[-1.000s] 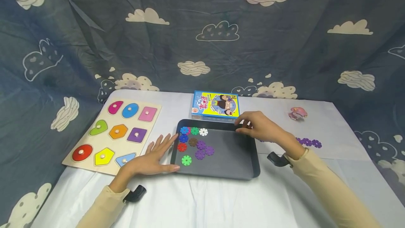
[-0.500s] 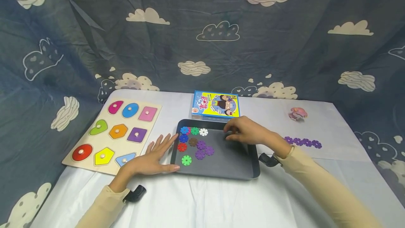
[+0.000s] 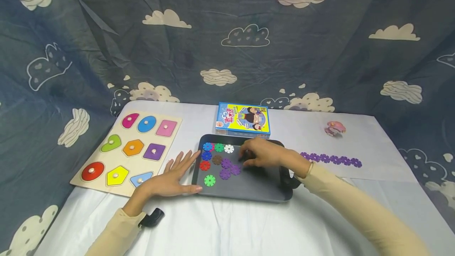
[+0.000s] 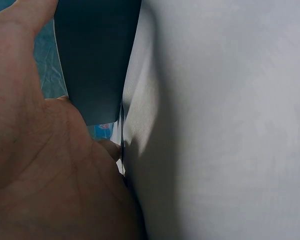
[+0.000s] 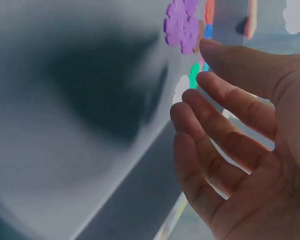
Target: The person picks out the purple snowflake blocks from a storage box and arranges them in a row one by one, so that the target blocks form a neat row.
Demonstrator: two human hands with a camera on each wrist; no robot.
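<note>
I am reaching my right hand (image 3: pixel 261 155) over the dark tray (image 3: pixel 263 192), fingers loosely curled and holding nothing, toward the purple snowflake discs (image 3: pixel 227 168) lying left of centre. My left hand (image 3: pixel 173 179), flat, is bracing the tray's left edge; a careless sweep risks scattering the cluster.

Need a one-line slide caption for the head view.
Right hand reaches over snowflake discs in a dark tray; left hand rests flat against the tray's left edge.
</note>
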